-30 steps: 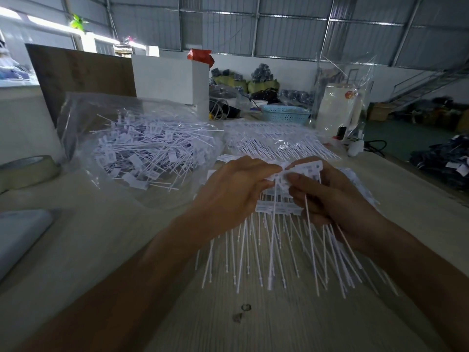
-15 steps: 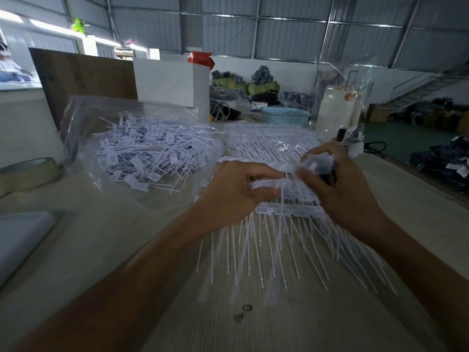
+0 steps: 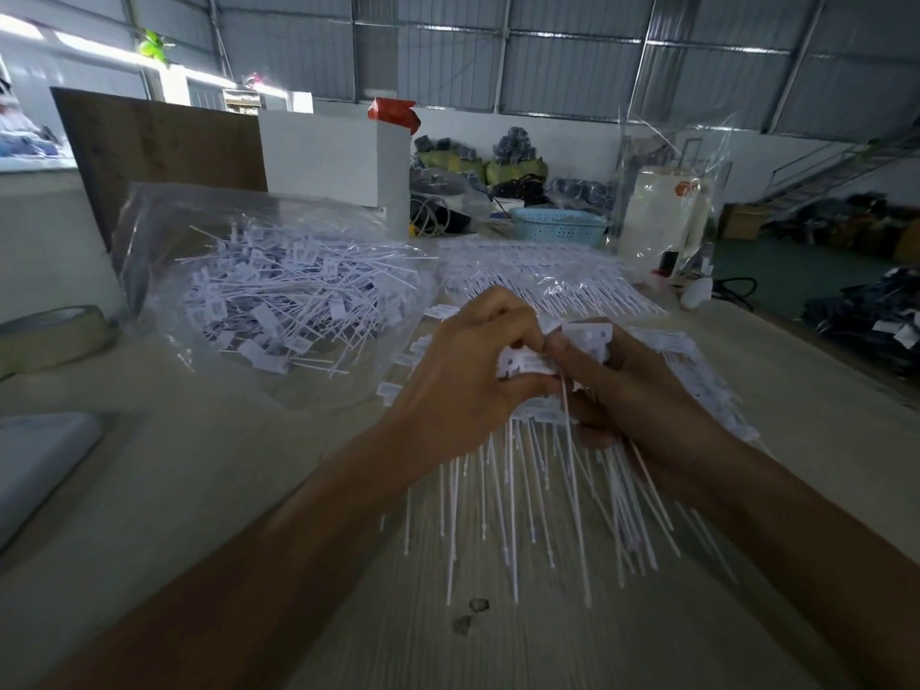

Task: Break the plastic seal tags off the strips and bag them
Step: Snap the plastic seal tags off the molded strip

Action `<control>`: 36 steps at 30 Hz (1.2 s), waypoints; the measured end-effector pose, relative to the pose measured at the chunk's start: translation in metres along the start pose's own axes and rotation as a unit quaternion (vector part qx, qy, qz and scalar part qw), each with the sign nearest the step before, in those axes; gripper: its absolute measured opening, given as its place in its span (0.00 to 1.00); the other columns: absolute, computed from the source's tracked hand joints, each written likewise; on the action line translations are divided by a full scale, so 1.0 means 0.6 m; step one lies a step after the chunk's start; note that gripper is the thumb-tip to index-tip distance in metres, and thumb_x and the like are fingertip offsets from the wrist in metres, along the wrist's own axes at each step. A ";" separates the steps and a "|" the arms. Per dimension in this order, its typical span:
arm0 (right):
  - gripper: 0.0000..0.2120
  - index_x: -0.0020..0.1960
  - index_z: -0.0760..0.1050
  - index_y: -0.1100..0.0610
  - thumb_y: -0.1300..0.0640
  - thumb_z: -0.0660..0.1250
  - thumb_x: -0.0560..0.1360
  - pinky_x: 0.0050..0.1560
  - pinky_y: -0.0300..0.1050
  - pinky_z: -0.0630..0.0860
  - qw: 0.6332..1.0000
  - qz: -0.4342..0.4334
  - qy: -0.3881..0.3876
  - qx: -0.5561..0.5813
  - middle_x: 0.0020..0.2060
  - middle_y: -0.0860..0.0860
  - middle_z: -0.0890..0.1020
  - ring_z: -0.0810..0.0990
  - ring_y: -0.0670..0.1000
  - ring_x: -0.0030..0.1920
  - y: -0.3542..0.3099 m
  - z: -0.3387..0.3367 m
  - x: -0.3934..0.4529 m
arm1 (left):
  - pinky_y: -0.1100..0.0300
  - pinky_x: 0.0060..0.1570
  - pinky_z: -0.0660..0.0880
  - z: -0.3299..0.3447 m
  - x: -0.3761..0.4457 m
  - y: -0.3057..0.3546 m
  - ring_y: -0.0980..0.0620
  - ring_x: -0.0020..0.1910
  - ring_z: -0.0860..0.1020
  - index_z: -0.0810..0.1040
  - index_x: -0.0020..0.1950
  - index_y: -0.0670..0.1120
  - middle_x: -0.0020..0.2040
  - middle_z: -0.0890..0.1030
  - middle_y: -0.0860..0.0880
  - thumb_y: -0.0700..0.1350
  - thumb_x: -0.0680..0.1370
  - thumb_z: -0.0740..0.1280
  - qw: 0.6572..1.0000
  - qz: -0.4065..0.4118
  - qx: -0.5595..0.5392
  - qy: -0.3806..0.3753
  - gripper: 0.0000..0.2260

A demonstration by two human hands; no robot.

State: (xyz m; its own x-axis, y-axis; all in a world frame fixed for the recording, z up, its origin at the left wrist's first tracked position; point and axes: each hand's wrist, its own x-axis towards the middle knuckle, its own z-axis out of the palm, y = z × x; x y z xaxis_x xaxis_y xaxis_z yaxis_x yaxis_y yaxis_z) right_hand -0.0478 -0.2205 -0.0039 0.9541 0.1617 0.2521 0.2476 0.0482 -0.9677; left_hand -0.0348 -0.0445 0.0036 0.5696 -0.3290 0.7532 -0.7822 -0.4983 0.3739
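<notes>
A strip of white plastic seal tags (image 3: 527, 363) is held over the table centre, its long thin tails (image 3: 547, 490) fanning down toward me. My left hand (image 3: 463, 381) grips the strip's left part, fingers curled over the tag heads. My right hand (image 3: 642, 390) pinches the tag at the strip's right end between thumb and fingers, with several loose tags bunched in the palm. A clear plastic bag (image 3: 279, 291) holding a heap of separated tags lies to the left.
More tag strips (image 3: 547, 281) in clear wrap lie behind my hands. A tape roll (image 3: 50, 336) and a grey flat object (image 3: 35, 460) sit at the left. A white box (image 3: 333, 161), blue basket (image 3: 557, 224) and tall bagged item (image 3: 667, 211) stand at the back.
My right hand twisted up and away with the end tag half a second ago, then came back down against the strip. My left hand kept its grip.
</notes>
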 end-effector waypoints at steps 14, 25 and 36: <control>0.14 0.56 0.75 0.60 0.55 0.72 0.74 0.22 0.37 0.65 0.999 -0.011 -0.026 -0.023 0.32 0.53 0.71 0.65 0.46 0.26 -0.014 -0.019 0.001 | 0.55 0.59 0.72 -0.012 -0.001 -0.002 0.53 0.58 0.76 0.77 0.65 0.48 0.57 0.78 0.51 0.48 0.76 0.73 0.995 0.004 -0.034 -0.096 0.19; 0.04 0.53 0.74 0.55 0.60 0.68 0.79 0.24 0.38 0.68 0.977 -0.135 -0.005 -0.165 0.30 0.48 0.74 0.69 0.49 0.25 -0.012 -0.021 0.001 | 0.58 0.56 0.73 -0.019 0.001 -0.011 0.52 0.54 0.80 0.82 0.59 0.45 0.55 0.84 0.49 0.43 0.79 0.69 0.995 0.028 0.047 -0.084 0.09; 0.07 0.57 0.71 0.46 0.53 0.66 0.81 0.37 0.57 0.77 0.873 -0.274 -0.017 -0.402 0.42 0.48 0.82 0.82 0.55 0.37 -0.015 -0.039 0.003 | 0.62 0.42 0.72 -0.006 0.000 -0.006 0.58 0.33 0.77 0.77 0.40 0.47 0.32 0.78 0.56 0.37 0.81 0.63 0.994 -0.060 -0.049 -0.079 0.12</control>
State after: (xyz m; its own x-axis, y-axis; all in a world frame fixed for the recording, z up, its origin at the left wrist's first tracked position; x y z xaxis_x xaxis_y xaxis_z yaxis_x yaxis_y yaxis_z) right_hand -0.0442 -0.2436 0.0055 0.6535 0.3618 0.6648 0.7166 -0.5787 -0.3894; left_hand -0.0328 -0.0400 0.0044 0.6874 -0.3966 0.6085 -0.7219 -0.4646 0.5128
